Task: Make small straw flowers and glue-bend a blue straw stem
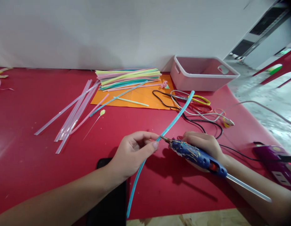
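My left hand (133, 152) pinches a long light-blue straw (176, 117) near its middle; the straw runs from the table's front edge up toward the scissors. My right hand (203, 144) grips a blue glue gun (197, 155) lying almost level, with a clear glue stick (249, 187) jutting out behind. The gun's metal nozzle touches the straw right beside my left thumb.
Red table (30, 157). Clear glue sticks (72, 113) lie at the left, a bundle of coloured straws (129, 77) on orange paper (140, 99) behind. Scissors (199, 102), cables, a white bin (202, 73), a purple power strip (277, 161), a black phone (110, 204) under my left wrist.
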`<state>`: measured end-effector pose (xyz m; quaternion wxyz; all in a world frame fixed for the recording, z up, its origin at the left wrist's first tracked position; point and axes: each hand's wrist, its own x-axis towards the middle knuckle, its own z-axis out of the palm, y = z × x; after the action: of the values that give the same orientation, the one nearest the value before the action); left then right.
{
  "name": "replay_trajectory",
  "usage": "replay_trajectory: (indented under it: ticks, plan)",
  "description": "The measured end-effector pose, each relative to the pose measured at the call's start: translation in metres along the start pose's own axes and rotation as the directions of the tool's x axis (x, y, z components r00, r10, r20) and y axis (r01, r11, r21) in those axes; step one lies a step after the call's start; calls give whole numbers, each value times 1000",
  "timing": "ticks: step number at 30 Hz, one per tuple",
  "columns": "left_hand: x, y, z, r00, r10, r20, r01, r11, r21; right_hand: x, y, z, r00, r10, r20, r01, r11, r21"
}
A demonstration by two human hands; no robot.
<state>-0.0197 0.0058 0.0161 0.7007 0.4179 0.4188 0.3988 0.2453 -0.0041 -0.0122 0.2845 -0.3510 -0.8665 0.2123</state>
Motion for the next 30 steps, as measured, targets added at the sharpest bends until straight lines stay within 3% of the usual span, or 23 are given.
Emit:
replay_trajectory:
  ticks: [30]
  plan:
    - [0, -1, -2, 999, -10, 37, 10, 1000, 18, 0, 0, -1, 1000, -15, -20, 15, 1000, 15]
